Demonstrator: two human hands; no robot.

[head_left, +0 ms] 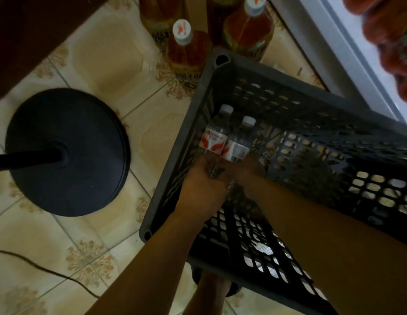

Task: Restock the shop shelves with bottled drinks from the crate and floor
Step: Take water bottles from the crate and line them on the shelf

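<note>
Water bottles [225,142], two, white-capped, lean against the crate's [175,155] 9 o'clock wall, bases toward the person. Left hand [198,192] curls round one base, probably to lift both together. Right hand [248,171] meets the other base; fingers blurred, grip untellable. Orange bottles [186,46] stand on the floor at 12 o'clock. Shelf [348,53] at 2 o'clock is cut off, stock smeared.

The floor [107,60] is laid with glossy cream tiles, each with a brown ornamental pattern at its corners. On it at the left stands a round black stand base [68,178], with a black pole [25,159] rising from its middle and running out past the left edge. A thin dark cable [39,267] snakes over the tiles at lower left. A dark brown wooden panel [27,30] fills the upper left corner.
</note>
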